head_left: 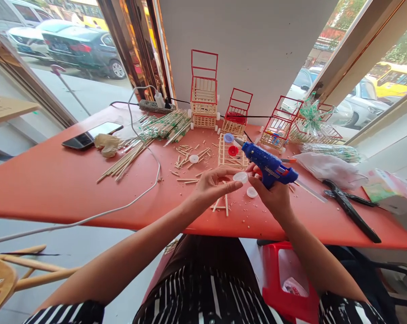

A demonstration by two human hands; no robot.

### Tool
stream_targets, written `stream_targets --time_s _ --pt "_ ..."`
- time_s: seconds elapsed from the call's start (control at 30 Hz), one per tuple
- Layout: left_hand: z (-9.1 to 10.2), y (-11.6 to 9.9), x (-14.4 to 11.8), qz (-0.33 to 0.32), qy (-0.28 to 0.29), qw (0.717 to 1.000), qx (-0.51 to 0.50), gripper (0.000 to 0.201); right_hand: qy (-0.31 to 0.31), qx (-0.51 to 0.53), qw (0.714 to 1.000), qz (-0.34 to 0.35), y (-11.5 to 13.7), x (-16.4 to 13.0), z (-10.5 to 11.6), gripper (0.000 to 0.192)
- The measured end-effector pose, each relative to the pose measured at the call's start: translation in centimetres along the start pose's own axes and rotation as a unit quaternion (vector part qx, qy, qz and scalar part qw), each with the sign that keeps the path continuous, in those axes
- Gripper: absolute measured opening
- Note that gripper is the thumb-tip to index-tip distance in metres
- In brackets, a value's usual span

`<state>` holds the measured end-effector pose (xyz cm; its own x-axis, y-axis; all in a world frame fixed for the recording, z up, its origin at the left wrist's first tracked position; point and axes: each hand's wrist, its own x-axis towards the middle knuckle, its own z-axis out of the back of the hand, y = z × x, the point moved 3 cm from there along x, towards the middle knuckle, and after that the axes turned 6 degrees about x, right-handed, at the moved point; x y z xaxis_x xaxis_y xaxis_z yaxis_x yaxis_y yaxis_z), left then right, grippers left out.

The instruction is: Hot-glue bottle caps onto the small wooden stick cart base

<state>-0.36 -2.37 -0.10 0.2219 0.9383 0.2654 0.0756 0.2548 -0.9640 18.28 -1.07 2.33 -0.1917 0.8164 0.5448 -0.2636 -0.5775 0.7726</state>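
My left hand (214, 181) pinches a white plastic bottle cap (240, 177) between thumb and fingers, just above the table. Close beside it, my right hand (274, 198) is wrapped round the handle of a blue glue gun (262, 159), whose nozzle points up and to the left. Some of the right fingertips come near the cap; whether they touch it is unclear. Below the hands lie a second white cap (252, 192) and several short wooden sticks (227, 204). Behind them, a small stick frame (223, 153) has a red cap (233, 150) and a light blue cap (228, 137) on it.
Stick carts with red handles (204, 90) stand along the wall. Bundled sticks (169, 126), a phone (78, 141) and a white cable (146, 191) are on the left of the orange table (71, 193). Black-handled cutters (352, 211) and a plastic bag (328, 166) lie right.
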Motion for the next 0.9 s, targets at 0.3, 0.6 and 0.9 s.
stream_targets --time_s 0.3,0.6,0.9 --pt "-0.9 0.0 0.4 0.068 0.043 0.992 -0.1 0.046 -0.016 -0.005 1.0 0.004 -0.4 -0.3 0.3 0.022" --pt "-0.5 1.3 0.5 0.053 0.046 0.997 -0.043 0.057 -0.013 -0.012 1.0 0.007 -0.5 -0.1 0.2 0.017" --pt "-0.4 1.5 0.4 0.024 0.054 0.998 -0.024 0.059 0.029 0.017 0.995 -0.092 -1.2 0.8 0.3 0.026"
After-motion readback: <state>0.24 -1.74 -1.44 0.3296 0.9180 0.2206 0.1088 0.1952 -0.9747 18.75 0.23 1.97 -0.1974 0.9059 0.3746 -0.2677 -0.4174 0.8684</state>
